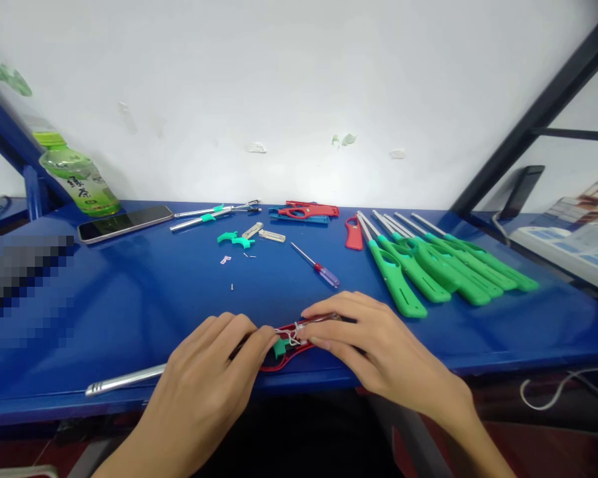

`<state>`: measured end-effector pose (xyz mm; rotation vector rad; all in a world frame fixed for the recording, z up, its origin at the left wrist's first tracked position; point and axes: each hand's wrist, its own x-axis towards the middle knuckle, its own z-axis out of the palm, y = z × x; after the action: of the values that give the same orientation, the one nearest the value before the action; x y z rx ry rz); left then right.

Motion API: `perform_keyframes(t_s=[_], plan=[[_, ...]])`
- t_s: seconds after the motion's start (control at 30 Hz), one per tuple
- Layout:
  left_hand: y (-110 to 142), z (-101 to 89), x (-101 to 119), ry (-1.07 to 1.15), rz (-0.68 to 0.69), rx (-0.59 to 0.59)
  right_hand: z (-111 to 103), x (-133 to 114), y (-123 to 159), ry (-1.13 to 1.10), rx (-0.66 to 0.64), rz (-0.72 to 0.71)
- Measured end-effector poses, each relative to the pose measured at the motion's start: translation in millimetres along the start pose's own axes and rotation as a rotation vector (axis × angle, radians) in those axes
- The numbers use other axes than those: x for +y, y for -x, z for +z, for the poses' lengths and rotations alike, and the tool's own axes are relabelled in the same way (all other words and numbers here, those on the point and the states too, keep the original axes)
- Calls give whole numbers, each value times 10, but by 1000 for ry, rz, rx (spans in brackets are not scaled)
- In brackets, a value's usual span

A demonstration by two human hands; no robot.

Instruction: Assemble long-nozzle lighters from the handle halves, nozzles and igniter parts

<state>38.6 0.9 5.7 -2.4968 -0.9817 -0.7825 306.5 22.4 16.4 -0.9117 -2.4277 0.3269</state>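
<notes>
A red gas lighter, its shell opened, lies at the front edge of the blue table. White wires and a green trigger show inside it. Its long silver tube sticks out to the left from under my left hand. The left fingers are closed over the lighter near the trigger. At the other end, my right hand grips the handle, its thumb and fingertips pressed around the wires and inner parts. Both palms hide some of the lighter.
A screwdriver lies mid-table, near small screws, green triggers and clear tanks. Several green lighters fan out at right. Red and blue shells and silver tubes lie behind. A phone and bottle stay left.
</notes>
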Motion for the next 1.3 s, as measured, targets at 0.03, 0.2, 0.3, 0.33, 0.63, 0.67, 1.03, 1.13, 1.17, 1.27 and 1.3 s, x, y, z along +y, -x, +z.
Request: perform_keyframes(t_s=[0.03,0.2,0.3,0.33,0.63,0.67,1.03,1.13,1.17,1.27,1.3], plan=[[0,3,0,1,0,2,1,-1,-1,-3,1,-1],[2,11,-1,-4,-6,4,-1,-7,-1,-6,1,-4],[8,9,-1,-2,-7,2,-2,-8,-8,-7,-2,-8],[10,10,0,8,-9,5,-2,-8,-12,-7,-3,-8],[5,30,26,94,-72,1,-8,-12,-13,-3,-7,-5],[1,29,27,95,-75,-3,-11,-19,-13,-1,-7,6],[-8,42,32,116,-116,23,144,-213,-160,3,8,3],[-11,44,35,120,-136,23,176,-215,-185,7,45,-11],[-14,45,35,119,-137,26,176,-212,-189,4,48,-12],[-20,43,31,109,-139,50,163,-202,-194,-7,40,-14],[-20,36,27,112,-144,57,160,-200,-194,-10,36,-13]])
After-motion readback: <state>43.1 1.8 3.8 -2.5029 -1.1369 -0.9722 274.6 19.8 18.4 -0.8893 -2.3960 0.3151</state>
